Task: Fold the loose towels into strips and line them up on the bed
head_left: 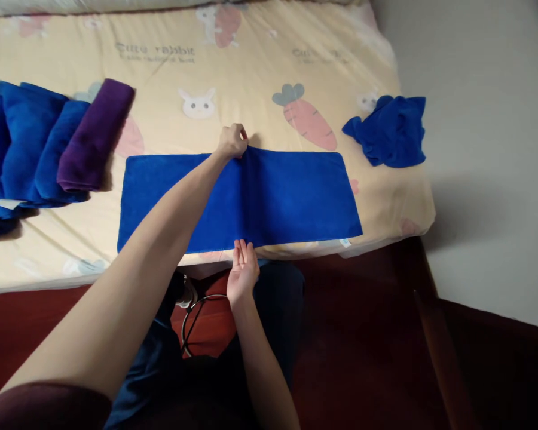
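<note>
A blue towel [305,191] lies spread as a long rectangle along the bed's near edge, with a raised, shadowed crease across its middle. At the far end of that crease, my left hand [234,141] is closed in a pinch on the towel's far edge. My left forearm crosses over the towel's left half and covers part of it. My right hand [243,272] is at the near edge by the same crease, palm partly turned up, fingertips together against the cloth; its thumb is hidden. A small pale tag [345,242] sticks out at the near right edge.
Several folded blue towels [31,137] and a rolled purple towel [96,134] rest on the left. A crumpled blue towel [390,132] lies at the right by the wall [484,149]. The bed sheet [242,77] is printed with rabbits and carrots. A dark cable [186,325] hangs below.
</note>
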{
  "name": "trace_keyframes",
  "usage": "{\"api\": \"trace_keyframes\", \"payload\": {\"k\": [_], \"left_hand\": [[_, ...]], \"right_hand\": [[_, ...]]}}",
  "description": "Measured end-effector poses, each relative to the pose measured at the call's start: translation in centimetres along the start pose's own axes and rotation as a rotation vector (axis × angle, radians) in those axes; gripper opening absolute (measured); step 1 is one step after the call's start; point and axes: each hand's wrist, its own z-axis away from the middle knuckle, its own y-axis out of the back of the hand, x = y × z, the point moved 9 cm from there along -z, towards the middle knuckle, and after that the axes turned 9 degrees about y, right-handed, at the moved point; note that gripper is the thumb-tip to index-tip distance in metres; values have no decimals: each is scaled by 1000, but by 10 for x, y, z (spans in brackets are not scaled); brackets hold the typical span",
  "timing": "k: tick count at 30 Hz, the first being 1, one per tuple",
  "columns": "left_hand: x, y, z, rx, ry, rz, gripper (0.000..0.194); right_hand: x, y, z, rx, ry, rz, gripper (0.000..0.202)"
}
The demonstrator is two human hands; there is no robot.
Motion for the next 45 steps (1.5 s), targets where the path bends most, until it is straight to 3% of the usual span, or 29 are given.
{"api": "trace_keyframes", "payload": {"k": [5, 9, 13, 19, 24, 28, 32, 36, 41, 45], "left_hand": [[13, 16, 13, 30, -17, 112, 13], [51, 52, 41, 39, -45, 198, 15], [104, 110, 87, 47, -124, 309, 13], [166, 210, 187, 7, -253, 374, 16], [187, 296, 279, 32, -374, 401, 17], [186, 352, 337, 161, -409, 359, 25], [183, 391, 382, 280, -464, 354, 32], [175, 418, 409, 344, -489, 348, 38], [164, 439, 429, 372, -514, 344, 37], [150, 443, 436, 344, -457, 390, 29]], "right_hand": [[-21, -9, 4, -93, 155, 117, 34], [-64, -4, 19, -92, 507, 382, 43], [-119, -8, 47, -92, 818, 516, 46], [-232, -45, 91, -117, 1074, 334, 51], [-334, -107, 142, -256, 1320, 308, 53], [-385, -160, 188, -474, 1416, 369, 43], [-409, -200, 222, -589, 1414, 424, 39], [-419, -223, 246, -654, 1394, 425, 37], [-417, -233, 263, -719, 1383, 410, 33], [-408, -230, 266, -744, 1337, 405, 31]]}}
